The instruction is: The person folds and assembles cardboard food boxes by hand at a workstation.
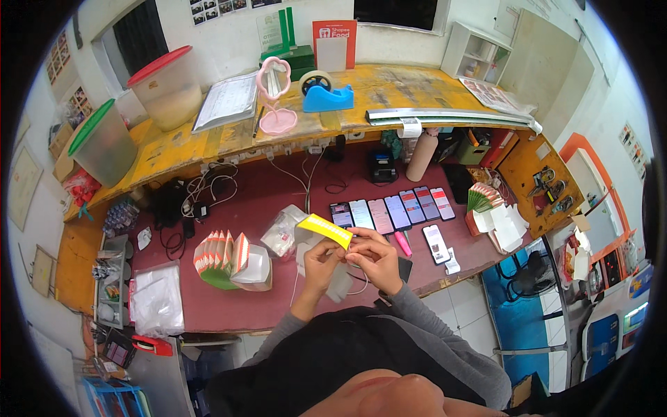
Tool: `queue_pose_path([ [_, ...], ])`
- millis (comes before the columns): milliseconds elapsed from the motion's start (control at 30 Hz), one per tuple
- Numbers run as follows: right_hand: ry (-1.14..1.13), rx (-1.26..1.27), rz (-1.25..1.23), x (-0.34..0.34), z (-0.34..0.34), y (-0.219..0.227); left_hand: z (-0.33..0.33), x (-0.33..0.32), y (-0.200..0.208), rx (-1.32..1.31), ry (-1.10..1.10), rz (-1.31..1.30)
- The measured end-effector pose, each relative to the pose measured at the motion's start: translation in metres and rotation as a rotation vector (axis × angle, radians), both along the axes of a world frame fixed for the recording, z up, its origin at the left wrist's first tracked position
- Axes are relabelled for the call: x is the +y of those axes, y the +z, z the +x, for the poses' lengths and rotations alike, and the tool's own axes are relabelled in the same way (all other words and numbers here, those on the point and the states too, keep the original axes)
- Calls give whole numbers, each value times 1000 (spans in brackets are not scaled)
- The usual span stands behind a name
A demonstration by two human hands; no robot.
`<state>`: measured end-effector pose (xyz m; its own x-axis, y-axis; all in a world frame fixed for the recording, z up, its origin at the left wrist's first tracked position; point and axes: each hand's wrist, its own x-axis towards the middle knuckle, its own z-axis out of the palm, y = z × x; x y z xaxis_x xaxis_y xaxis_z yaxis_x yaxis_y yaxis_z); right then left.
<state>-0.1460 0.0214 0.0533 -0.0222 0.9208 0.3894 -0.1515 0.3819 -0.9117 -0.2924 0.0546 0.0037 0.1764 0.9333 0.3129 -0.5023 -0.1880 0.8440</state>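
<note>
A yellow strip with dark print (325,230) rises at a slant from between my fingertips, above the front part of the dark red desk. My left hand (321,265) pinches near its lower end. Fingertips of my right hand (375,256) are closed at that same end, almost touching the left ones. Fingers hide where the strip ends. Beneath and beside my hands lie a clear plastic bag with pale contents (281,235) and a whitish, partly hidden item (336,283). Left of these stand nested orange-and-white paper food boxes with green bases (221,258).
Several phones (379,215) lie in a row beyond my right hand; one more phone (436,244) is nearer. A pink marker (402,243) lies between. More boxes (486,201) stand at right, plastic bags (157,297) at left. A yellow shelf (389,87) overhangs the back.
</note>
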Motion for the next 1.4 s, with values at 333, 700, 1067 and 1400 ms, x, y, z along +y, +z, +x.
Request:
queue_pose_path([
  [333, -204, 143, -69, 11, 2, -23, 8, 1, 6, 340, -4, 193],
  [700, -358, -587, 125, -1, 2, -8, -36, 13, -41, 1001, 372, 226],
  [1067, 1686, -442, -26, 1, -132, 10, -53, 11, -51, 1001, 274, 128],
  [1400, 209, 212, 2, -23, -45, 106, -69, 6, -50, 1026, 153, -27],
])
